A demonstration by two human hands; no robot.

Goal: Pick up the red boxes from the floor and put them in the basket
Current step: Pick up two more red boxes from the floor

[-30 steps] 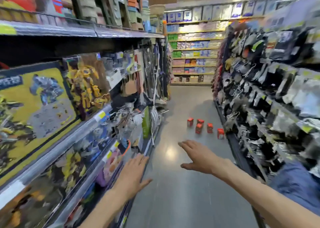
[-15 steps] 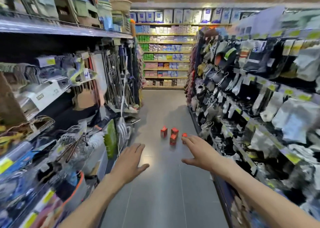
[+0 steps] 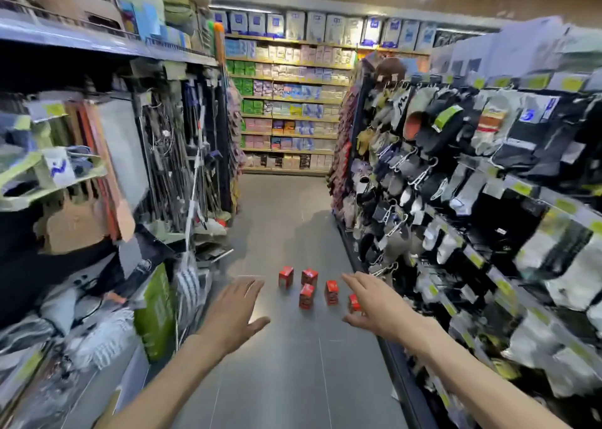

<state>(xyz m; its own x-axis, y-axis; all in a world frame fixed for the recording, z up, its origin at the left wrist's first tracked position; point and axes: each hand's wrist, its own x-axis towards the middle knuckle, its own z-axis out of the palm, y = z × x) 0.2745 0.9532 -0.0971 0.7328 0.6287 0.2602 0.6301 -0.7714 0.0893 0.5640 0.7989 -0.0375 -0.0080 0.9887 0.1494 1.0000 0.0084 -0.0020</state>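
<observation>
Several small red boxes (image 3: 306,295) stand upright in a loose cluster on the grey floor of a shop aisle, some way ahead of me. One red box (image 3: 354,302) at the right end is partly hidden behind my right hand. My left hand (image 3: 235,314) is stretched forward, palm down, fingers apart, left of the cluster. My right hand (image 3: 378,304) is stretched forward too, fingers apart and holding nothing. Both hands are up in the air, well short of the boxes. No basket is in view.
The aisle floor (image 3: 286,373) runs between a left shelf rack (image 3: 97,200) with hanging tools and bags and a right rack (image 3: 456,200) of hanging socks and slippers. A shelf wall of packaged goods (image 3: 290,102) closes the far end.
I have moved forward down the aisle, so the red boxes look nearer and more central. Both hands stay stretched out and empty.
</observation>
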